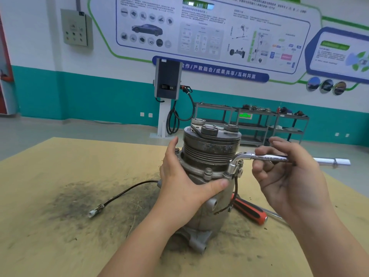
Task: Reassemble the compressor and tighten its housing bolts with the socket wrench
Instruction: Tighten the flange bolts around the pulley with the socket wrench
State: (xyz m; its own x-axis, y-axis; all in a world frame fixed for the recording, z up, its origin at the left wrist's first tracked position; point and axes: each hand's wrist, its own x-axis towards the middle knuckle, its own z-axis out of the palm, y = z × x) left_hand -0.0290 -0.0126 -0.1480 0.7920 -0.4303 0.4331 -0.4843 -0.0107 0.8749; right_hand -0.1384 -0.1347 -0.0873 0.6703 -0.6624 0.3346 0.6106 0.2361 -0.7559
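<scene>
Automotive training workshop: car-systems wall posters (199, 31), charging station (168, 80), parts shelves (253, 124).

Two bare forearms; no sleeves, gloves or rings visible.
</scene>
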